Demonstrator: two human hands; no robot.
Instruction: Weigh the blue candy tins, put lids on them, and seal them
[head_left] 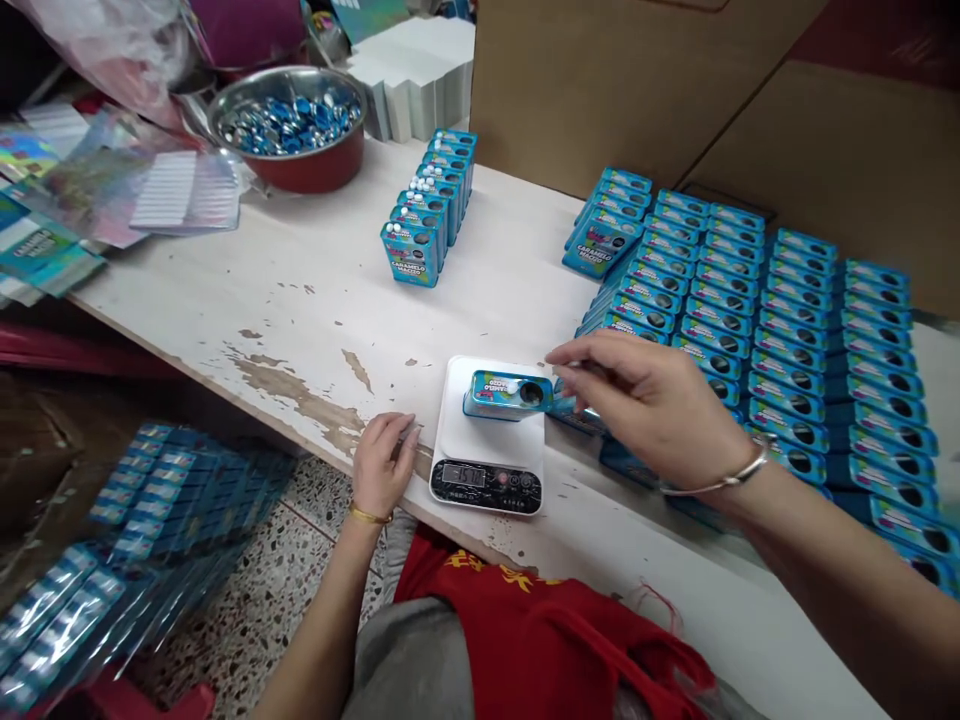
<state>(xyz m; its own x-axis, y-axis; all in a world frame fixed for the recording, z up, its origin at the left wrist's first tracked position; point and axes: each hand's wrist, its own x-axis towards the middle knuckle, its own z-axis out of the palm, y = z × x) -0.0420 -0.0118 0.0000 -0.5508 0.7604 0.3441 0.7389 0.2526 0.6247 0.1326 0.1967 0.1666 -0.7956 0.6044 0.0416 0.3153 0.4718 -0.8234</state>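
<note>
A small blue box (pixel 506 393) lies on its side on the white kitchen scale (pixel 487 440), whose display shows digits. My right hand (pixel 652 405) reaches in from the right, its fingers pinched at the box's right end and over another blue box (pixel 577 412) beside the scale. Whether the fingers grip the box on the scale I cannot tell. My left hand (pixel 382 465) rests at the table's front edge left of the scale, fingers curled down on the tabletop, holding nothing visible.
Many blue boxes (pixel 787 330) lie in rows at the right. A short row of upright boxes (pixel 431 205) stands behind. A metal bowl (pixel 296 125) of blue candies is at back left, beside plastic sheets (pixel 112 190). Cardboard (pixel 600 80) stands behind; packs (pixel 150 510) lie on the floor.
</note>
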